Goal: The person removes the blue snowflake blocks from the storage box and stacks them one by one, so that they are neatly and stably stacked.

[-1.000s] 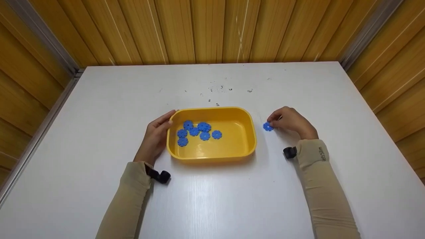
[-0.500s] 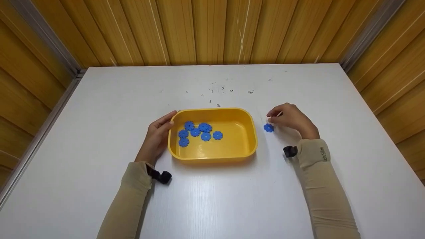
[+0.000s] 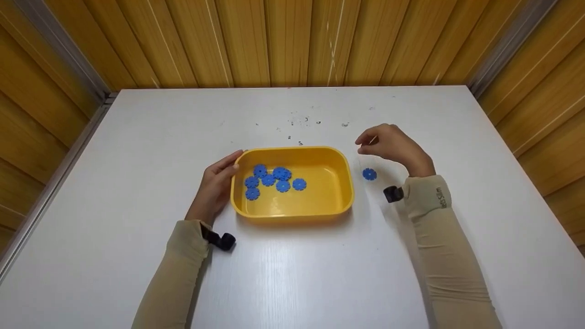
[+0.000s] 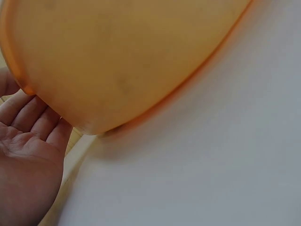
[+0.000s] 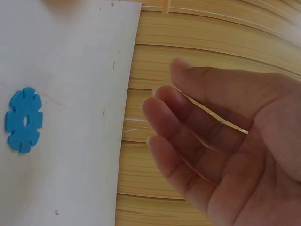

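A yellow plastic basin (image 3: pixel 320 201) stands on the table, with several blue notched discs (image 3: pixel 283 186) lying in its left half. My left hand (image 3: pixel 217 185) grips the basin's left end, thumb at the rim and fingers along the outer wall. In the left wrist view the basin's side wall (image 4: pixel 117 61) rises beside the palm. One blue snowflake disc (image 3: pixel 369 174) lies flat on the table to the right of the basin. Above and beyond that disc hovers my right hand (image 3: pixel 393 144), its fingers loosely bent; the right wrist view shows nothing between them.
The white table (image 3: pixel 292 274) carries small dark marks (image 3: pixel 301 122) behind the basin. Wood-patterned panels (image 3: pixel 283 41) border its back and sides. A black wrist camera (image 3: pixel 393 194) sticks out from the right sleeve, another (image 3: pixel 226 241) from the left.
My right hand has let go of the single blue disc on the table and moved up and slightly left, away from it. The left hand stays on the basin.
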The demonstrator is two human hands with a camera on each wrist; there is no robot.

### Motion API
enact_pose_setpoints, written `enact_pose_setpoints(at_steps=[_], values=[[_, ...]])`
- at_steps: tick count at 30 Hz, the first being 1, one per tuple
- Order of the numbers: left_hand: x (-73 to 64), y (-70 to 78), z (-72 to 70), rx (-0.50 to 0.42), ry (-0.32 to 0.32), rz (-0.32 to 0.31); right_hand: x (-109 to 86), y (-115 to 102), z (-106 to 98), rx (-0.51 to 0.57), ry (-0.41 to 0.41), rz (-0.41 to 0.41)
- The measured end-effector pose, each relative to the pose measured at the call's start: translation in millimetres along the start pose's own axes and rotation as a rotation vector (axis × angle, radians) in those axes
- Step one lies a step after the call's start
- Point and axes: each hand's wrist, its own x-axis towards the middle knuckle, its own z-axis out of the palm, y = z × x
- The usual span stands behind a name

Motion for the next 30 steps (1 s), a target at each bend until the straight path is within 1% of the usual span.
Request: enact_pose_setpoints(at_steps=[5,10,15,21,25,30], values=[[1.1,0.2,0.7,0.0,0.002,0.006,2.8,-16,-4,-0.018,0.005,-0.053],[0.9,1.4,1.4,0.011,0.001,0.004,6.9,-31,-4,-0.045,-0.016,-0.095],[0.3,1.4,1.7,0.015,-0.006,-0.005,11.3,-43,0,-0.056,-0.056,-0.099],[-1.3,2.1,2.4,0.005,0.002,-0.005,16.2,-58,5,-0.092,-0.118,-0.102],[-1.2,2.3,3.0,0.002,-0.004,0.007,20.3,-66,8,-0.113,-0.157,-0.125],[-0.9,1.9,4.0,0.001,0.004,0.006,25.9,-74,15,-0.139,-0.203,-0.142]])
